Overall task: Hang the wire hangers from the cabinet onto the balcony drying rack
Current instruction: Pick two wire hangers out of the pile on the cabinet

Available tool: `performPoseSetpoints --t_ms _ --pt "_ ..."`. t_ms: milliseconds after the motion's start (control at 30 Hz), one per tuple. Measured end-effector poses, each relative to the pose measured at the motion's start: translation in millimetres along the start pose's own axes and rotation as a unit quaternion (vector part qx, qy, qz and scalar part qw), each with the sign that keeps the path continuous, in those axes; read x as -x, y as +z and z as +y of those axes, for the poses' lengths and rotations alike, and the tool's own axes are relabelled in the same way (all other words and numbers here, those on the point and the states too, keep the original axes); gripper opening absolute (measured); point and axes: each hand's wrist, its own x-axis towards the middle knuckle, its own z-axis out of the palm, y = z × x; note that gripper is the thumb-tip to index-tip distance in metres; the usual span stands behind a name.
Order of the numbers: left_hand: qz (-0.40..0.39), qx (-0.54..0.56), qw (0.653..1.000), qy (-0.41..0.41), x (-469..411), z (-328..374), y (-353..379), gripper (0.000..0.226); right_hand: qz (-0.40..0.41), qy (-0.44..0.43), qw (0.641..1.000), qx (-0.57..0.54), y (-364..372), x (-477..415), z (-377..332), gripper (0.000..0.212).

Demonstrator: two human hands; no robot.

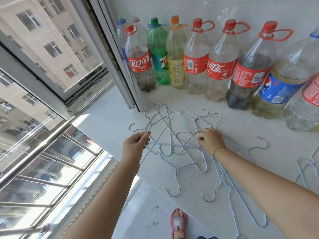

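- The fingers of the left hand [136, 142] are pinched shut on the neck of a grey wire hanger [156, 128], which is held lifted and tilted, its hook up toward the window frame.
- The fingertips of the right hand [210, 139] are pressed down and closed on a strand within the tangle of pale blue wire hangers [193, 152]; which hanger is gripped cannot be told.
- A thin dark band [220, 150] is worn on the right wrist.
- The hangers are spread loosely, overlapping, over a white speckled countertop [107, 121], with hooks pointing in many directions; a few more lie apart at the right edge [305, 168].
- Along the back of the countertop, against the white wall [259, 9], a row of large plastic bottles [195, 62] is stood upright and capped.
- Red cola labels are carried by most; one bottle is green [158, 54], one has a yellow label [176, 66], one a blue label [278, 90].
- Only a little murky or yellowish liquid is held in most of them; one cola bottle [246, 83] is dark in its lower part.
- To the left an opened window sash [51, 80] and metal rails [43, 144] are seen, with apartment blocks [51, 31] beyond.
- Below, on the pale tiled floor [146, 213], a foot in a pink sandal [178, 223] is seen.
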Motion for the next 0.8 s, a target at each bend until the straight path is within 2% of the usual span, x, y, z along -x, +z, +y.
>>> performPoseSetpoints --t_ms 167,300,567,800 --pt "0.009 -0.01 1.0 -0.016 0 -6 -4 0.015 -0.02 -0.025 0.999 -0.017 2 8 4 0.009" --pt "0.009 -0.015 1.0 -0.022 4 -9 -5 0.015 -0.022 -0.024 0.995 -0.091 0 16 3 0.01" --pt "0.016 -0.005 1.0 -0.015 19 -6 -8 0.015 0.078 -0.021 0.974 -0.21 -33 43 -8 0.005" --pt "0.053 0.056 0.997 -0.002 56 12 -16 0.009 0.186 -0.047 0.949 -0.249 -69 72 -22 0.005"
